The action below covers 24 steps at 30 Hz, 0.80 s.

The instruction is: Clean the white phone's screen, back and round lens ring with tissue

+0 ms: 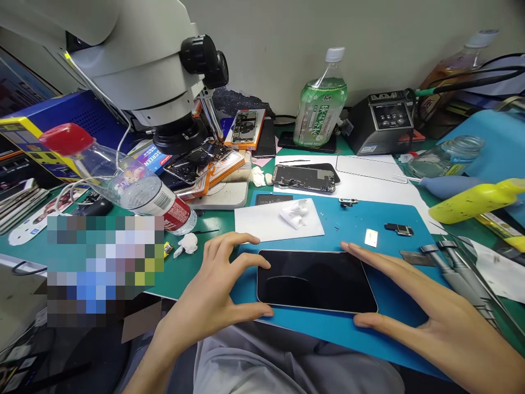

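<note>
Phone (315, 280) first: it lies flat and screen-up on the blue mat (361, 230) right in front of you, its dark glass blank, set between your two hands. Your left hand (217, 284) is spread wide at its left end, forefinger touching the upper corner and thumb at the lower corner, gripping nothing. Your right hand (435, 306) is also spread open at the right end, fingers along the top right edge and thumb by the lower right corner, holding nothing. Behind the phone sit a white sheet (270, 221) with a crumpled tissue (296, 213), and farther back an opened phone chassis (304, 178). The green bottle (320, 104) carries printed characters too small to read; the box under the microscope (139, 60) shows "SCREEN"; the red-capped bottle (123, 180) has a barcode label.
</note>
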Tool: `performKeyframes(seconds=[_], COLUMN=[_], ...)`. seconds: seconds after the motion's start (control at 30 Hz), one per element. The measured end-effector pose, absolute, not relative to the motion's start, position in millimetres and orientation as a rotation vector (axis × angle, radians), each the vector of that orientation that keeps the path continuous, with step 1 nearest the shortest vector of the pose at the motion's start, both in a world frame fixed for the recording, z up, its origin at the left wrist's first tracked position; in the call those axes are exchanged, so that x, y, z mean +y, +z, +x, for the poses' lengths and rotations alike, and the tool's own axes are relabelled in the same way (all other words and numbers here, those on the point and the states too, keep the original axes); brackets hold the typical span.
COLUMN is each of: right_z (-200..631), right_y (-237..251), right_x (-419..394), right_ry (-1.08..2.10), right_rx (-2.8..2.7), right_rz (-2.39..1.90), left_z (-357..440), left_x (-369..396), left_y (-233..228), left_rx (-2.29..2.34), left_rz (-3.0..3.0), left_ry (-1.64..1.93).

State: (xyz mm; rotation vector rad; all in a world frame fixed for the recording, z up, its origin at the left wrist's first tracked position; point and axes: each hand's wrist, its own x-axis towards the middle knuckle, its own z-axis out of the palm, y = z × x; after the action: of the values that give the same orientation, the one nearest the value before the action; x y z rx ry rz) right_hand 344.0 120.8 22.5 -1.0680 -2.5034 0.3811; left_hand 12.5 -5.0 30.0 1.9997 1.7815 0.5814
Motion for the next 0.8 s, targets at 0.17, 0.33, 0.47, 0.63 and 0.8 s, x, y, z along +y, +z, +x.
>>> performKeyframes(seconds=[0.17, 0.33, 0.47, 0.63, 0.8], right_z=[344.3, 347.3, 347.5, 345.9, 346.4], right_y=[23.1, 20.1, 18.6, 23.0, 25.4], right_x=[120.1, 119.1, 119.3, 118.2, 117.2], right_ry=[0.458, 0.51, 0.548, 0.552, 0.507], right_rx=[-2.491, -2.492, -2.493, -2.503, -2.518], right_rz=[-1.111, -1.16, -1.148, -1.148, -1.125], left_z=[13.3, 14.9, 14.8, 14.4, 14.7], left_x=[-8.2, -5.8, -5.8, -7.0, -5.7], left_y=[29.9, 30.1, 29.4, 27.6, 27.8], left_rx=[1.744, 1.752, 1.766, 1.789, 1.786], left_rz=[2.055, 2.039, 2.027, 2.038, 2.036], left_ry=[0.605, 0.576, 0.571, 0.57, 0.573])
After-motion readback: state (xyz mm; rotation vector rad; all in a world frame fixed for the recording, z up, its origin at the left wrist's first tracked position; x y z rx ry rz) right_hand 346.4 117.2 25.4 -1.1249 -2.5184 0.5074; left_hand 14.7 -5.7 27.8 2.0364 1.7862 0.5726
